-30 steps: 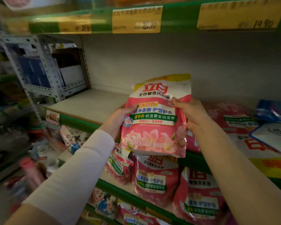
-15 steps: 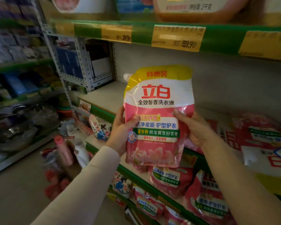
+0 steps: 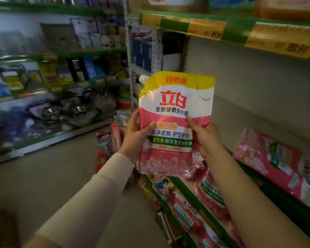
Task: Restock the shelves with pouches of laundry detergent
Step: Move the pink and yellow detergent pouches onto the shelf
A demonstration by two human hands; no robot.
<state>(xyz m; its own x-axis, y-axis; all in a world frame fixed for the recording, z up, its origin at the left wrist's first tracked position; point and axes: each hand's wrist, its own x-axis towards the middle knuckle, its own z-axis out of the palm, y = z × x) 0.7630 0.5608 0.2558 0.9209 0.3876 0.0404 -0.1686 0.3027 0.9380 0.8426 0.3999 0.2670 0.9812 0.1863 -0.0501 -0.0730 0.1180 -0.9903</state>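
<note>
Pouch (image 3: 175, 108) upright, left grip (image 3: 134, 138) pinching left edge, right grip (image 3: 206, 138) pinching right edge.

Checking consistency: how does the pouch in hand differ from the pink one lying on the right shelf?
The held pouch is upright, label facing the camera; the shelf pouch lies flat. The left hand and right hand grip the held pouch; no hand touches the shelf pouch. Both are pink, floral.

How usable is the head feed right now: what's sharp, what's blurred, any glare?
Head view: the pouch is sharp and its print legible, with light sheen on the crinkled film; the aisle shelves at left are blurred; the overhead price tags are smeared; lighting is dim; edges bow from the wide-angle lens.
</note>
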